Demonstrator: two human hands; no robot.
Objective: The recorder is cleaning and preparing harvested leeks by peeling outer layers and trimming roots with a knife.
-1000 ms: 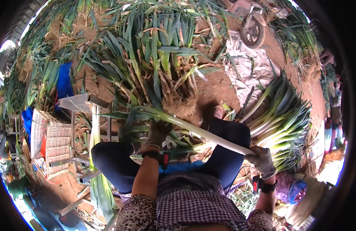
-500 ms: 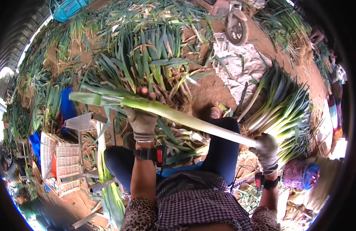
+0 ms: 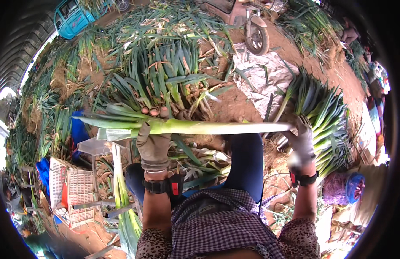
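Note:
A long leek lies almost level across both my hands, its cut green leaves to the left and its white end to the right. My left hand, in a grey glove with bare fingertips, is closed round it where white turns to green. My right hand, also gloved, grips the white root end, which its fingers partly hide. Beyond my left hand stands a thick bunch of untrimmed leeks with dry brown leaves. Close to my right hand lies a pile of cleaner leeks, white ends toward me.
To the left are a small metal stand, a pale plastic crate and leeks lying along the stand. A purple roll of twine sits at right. Farther off are a white sheet, a wheel and a blue vehicle.
The leek has swung from a slant to nearly level as my right hand rose with its white end. My left hand moved slightly down. The view has shifted a little.

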